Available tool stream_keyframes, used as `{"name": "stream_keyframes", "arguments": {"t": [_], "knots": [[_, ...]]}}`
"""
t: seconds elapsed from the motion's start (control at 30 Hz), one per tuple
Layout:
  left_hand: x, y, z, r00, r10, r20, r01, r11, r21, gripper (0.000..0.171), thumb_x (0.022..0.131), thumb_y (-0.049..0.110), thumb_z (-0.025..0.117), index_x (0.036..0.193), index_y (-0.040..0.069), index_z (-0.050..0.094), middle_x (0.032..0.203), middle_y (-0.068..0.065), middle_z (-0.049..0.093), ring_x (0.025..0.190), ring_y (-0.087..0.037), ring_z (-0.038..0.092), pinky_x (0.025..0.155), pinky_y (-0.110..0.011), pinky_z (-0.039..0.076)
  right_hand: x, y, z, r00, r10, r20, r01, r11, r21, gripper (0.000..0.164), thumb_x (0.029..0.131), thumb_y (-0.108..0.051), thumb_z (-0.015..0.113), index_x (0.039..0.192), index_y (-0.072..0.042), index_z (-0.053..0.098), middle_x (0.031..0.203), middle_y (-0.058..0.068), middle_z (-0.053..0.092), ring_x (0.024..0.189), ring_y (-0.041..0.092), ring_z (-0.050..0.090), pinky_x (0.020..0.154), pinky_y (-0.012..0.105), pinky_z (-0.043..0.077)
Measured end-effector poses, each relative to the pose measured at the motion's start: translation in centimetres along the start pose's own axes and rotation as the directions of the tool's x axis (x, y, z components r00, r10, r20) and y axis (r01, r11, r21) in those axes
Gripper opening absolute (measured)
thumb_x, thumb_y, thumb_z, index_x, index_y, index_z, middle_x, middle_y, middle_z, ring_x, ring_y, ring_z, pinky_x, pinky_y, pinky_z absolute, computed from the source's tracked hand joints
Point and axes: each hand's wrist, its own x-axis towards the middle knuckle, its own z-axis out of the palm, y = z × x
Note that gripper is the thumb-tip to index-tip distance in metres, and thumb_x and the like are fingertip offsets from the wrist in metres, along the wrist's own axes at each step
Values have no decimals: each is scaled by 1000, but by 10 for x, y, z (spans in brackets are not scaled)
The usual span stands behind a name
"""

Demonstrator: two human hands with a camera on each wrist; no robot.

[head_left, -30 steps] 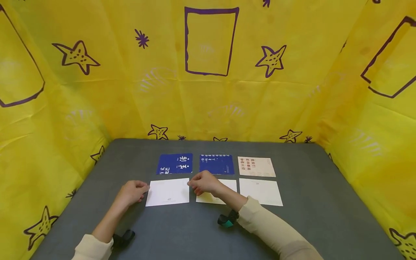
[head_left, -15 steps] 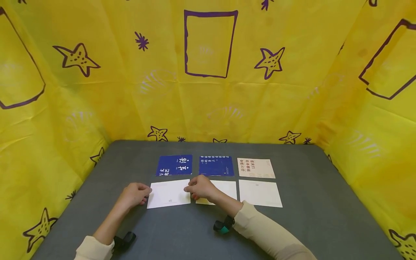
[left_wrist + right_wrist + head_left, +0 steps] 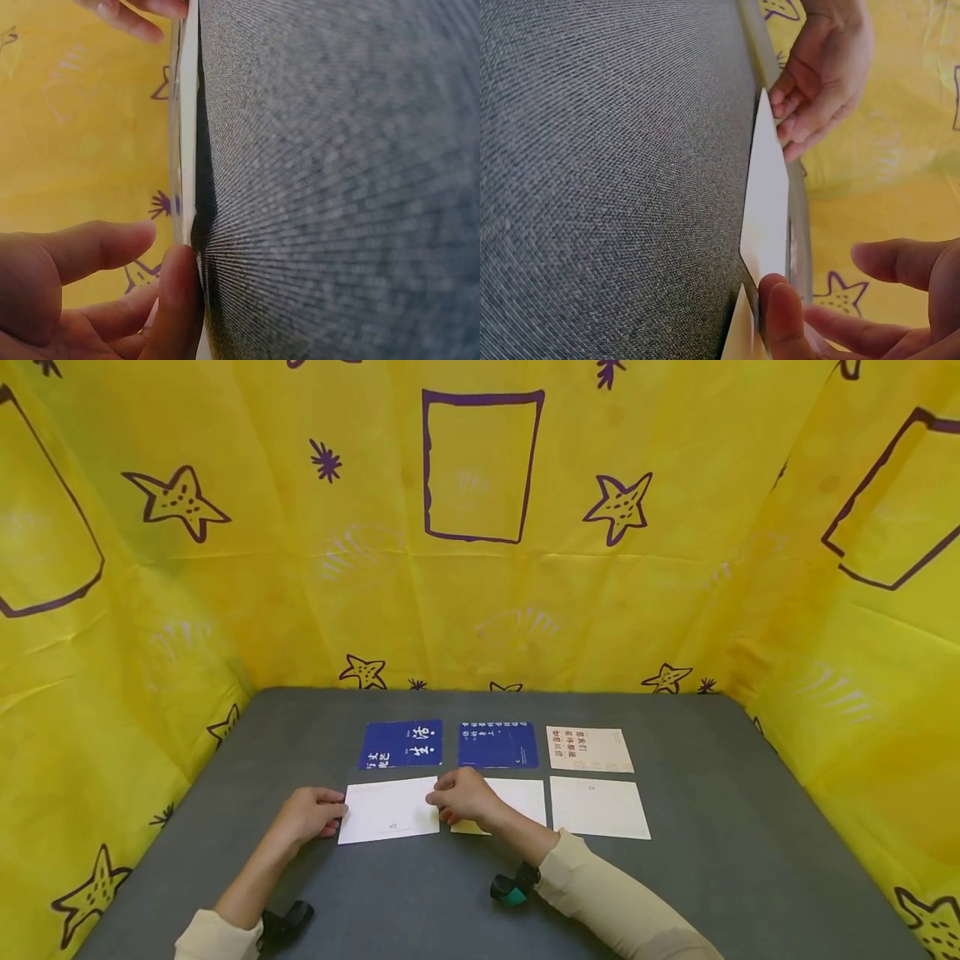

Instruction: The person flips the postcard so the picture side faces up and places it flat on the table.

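While the leftmost white card point(image 3: 387, 811) is just on the near side of the left blue card point(image 3: 402, 745), the left hand point(image 3: 309, 812) and right hand point(image 3: 467, 797) touch the white card's opposite ends, each loosely open with forefinger and thumb parted.

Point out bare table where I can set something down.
The grey table is bare right of the cream card and rightmost white card, out to the yellow cloth; and between the left forearm and right sleeve, nearer than the leftmost white card. Crowded: gaps between cards are narrow, and the right hand visually overlaps the middle white card.
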Motion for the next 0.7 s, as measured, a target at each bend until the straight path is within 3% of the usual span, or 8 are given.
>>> {"name": "stream_keyframes", "arguments": {"t": [0.37,0.7], "knots": [[9,-2,1,1000,2,-15,-2,1000,-23,33,81,4,57,109,-13,54,80,-14,63,62,-13,56,56,-28,54,2,2,1,1000,10,-9,-10,1000,-19,17,77,-14,68,87,0,68,74,14,64,53,18,57,49,28,53],[13,-6,-3,997,-27,69,34,993,-111,38,82,2,57,116,-14,48,77,-8,61,64,-12,57,58,-27,54,8,5,1,1000,27,-8,-27,999,-44,14,78,-14,68,84,-1,69,72,10,64,53,15,56,48,25,52]]}}
